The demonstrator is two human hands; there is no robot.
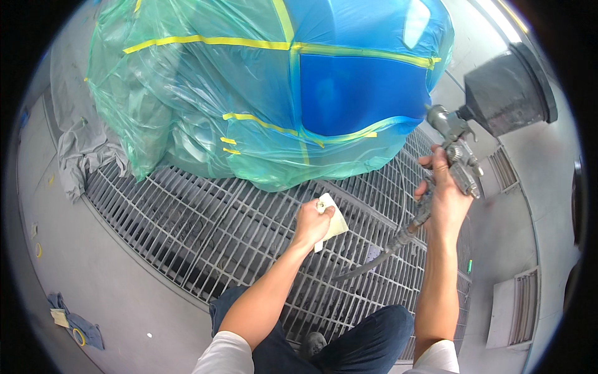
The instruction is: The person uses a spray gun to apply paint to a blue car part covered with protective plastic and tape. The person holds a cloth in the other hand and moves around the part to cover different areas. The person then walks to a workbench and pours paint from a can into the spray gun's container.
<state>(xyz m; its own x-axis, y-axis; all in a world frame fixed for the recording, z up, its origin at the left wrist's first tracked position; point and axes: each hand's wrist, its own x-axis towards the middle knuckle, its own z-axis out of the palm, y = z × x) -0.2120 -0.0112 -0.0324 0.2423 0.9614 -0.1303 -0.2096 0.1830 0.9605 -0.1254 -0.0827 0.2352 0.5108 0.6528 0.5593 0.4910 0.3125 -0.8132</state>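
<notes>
Wrapped as they are around the spray gun [458, 138], the fingers of the right hand [450, 206] are closed on its handle; whether the trigger is pressed, I cannot tell. The gun's body slants from its nozzle at upper left to its metal knobs at lower right, with a dark cup [504, 90] jutting out to the upper right. A hose [374, 262] leaves the handle and curves down to the left.

Lower and toward the middle, the left hand [311, 224] is shut, thumb uppermost, on a flat pale piece [336, 219], its material unclear.

Ahead and to the left of the right hand lies a bare blue panel [361, 93], its longer side running left to right. The right hand is the nearer one, and the nozzle faces the panel's right end, seemingly apart from it, though the gap is hard to judge.

Around the panel hangs greenish clear film [212, 81], edged and crossed by strips of yellow tape [205, 40]. Below spreads a metal floor grating [156, 218]. Farther out, grey sheeting [87, 153] sags at left, a yellow ring [78, 337] rests on a bluish cloth [93, 333] at lower left, and slatted vents [524, 308] stand at right.
</notes>
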